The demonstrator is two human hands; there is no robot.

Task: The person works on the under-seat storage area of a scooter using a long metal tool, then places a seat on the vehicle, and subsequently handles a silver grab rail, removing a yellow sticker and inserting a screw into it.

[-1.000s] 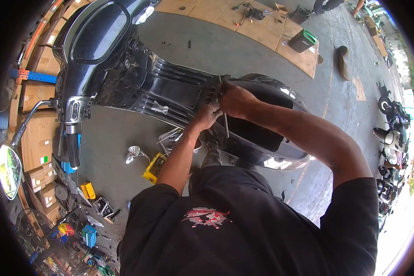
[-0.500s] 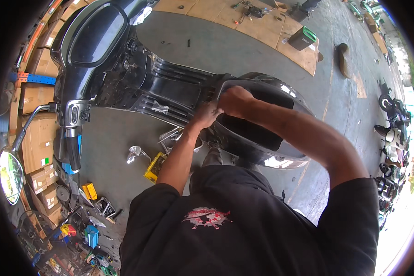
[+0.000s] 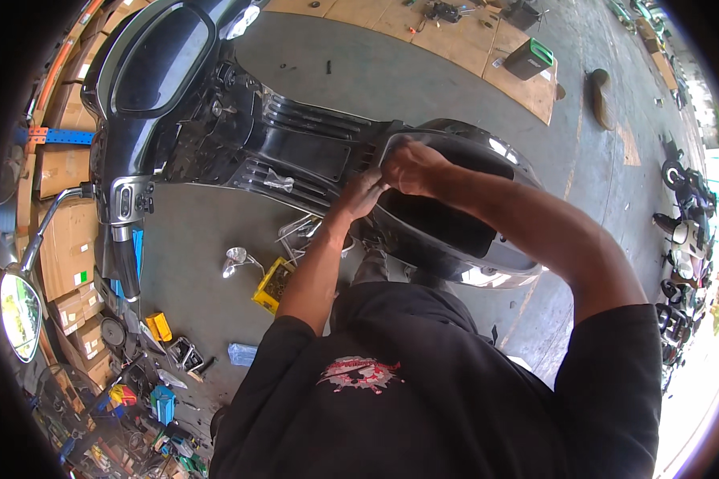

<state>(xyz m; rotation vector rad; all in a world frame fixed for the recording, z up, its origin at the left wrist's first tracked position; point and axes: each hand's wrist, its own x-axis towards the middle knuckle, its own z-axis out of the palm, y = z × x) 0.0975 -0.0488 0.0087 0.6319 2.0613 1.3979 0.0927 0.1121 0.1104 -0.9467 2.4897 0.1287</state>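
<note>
A black scooter [image 3: 307, 152] stands in front of me, its seat off and the dark storage well [image 3: 455, 227] uncovered. Both my hands meet at the front rim of that well, just behind the footboard. My right hand [image 3: 414, 169] is curled closed over the rim, its arm crossing the opening. Close against it, my left hand [image 3: 363, 194] has its fingers drawn together at the outer front corner of the rim. Whatever the fingers grip is hidden. A small clear plastic bag [image 3: 279, 180] lies on the ribbed footboard.
A yellow crate [image 3: 273, 286] and a loose mirror [image 3: 238, 261] are on the floor left of my legs. Cardboard sheets [image 3: 455, 56] with parts and a dark green-topped bin [image 3: 529, 58] lie beyond. A scooter seat [image 3: 601, 100] rests farther right. Boxes [image 3: 68, 247] line the left.
My hands stay together at the rim; the right one has turned slightly at the wrist. The view has shifted a little, and a blue plastic packet on the floor now shows beside my left sleeve.
</note>
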